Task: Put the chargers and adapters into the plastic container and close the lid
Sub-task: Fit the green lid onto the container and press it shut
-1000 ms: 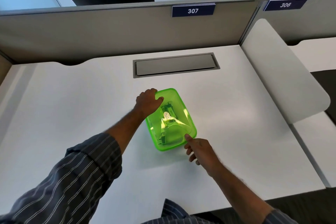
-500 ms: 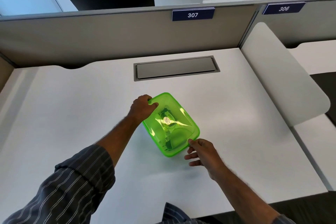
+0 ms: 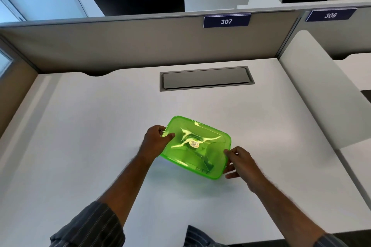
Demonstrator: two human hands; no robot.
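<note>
Green plastic container [image 3: 195,147] on surface [image 3: 80,126], centre. Lid [image 3: 200,138] on; dark chargers dimly visible inside. Left hand [image 3: 155,139] grip holds left rim; right hand [image 3: 241,159] grip holds right corner. Judged: loading done, lid seating unconfirmed.

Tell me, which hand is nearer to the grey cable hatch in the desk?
Left. The left hand grips the green container's far-left edge, closer to the cable hatch. The right hand holds the container's near-right corner, farther from it.

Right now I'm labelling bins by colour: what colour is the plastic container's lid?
Translucent bright green lid, seen in the head view.
</note>
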